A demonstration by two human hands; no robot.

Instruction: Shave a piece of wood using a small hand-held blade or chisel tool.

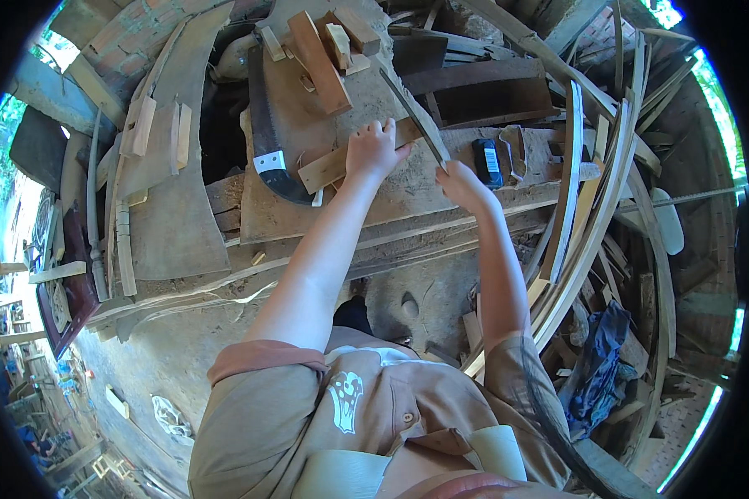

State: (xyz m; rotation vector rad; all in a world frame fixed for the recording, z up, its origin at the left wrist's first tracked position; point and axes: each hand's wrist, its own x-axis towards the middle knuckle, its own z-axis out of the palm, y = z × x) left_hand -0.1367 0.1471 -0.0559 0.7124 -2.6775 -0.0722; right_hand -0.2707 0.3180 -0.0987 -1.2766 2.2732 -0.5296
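On the wooden workbench [374, 204], my left hand [373, 151] presses down on a short wooden block [323, 170], its fingers bent over the top. The block sticks out on both sides of that hand. My right hand [468, 188] is closed round the near end of a long, narrow grey metal file [412, 110]. The file slants away to the far left and crosses over the block's right end. Left of my left hand lies a handsaw [264, 125] with a dark curved handle. Beyond it are a reddish-brown wood block [320, 62] and several smaller offcuts.
A dark case with a white label [487, 163] lies right of my right hand. Long curved wooden strips [595, 216] lean along the right side. On the left stands a wide board [171, 208] with small blocks. A dark blue cloth [599, 366] lies among scraps lower right.
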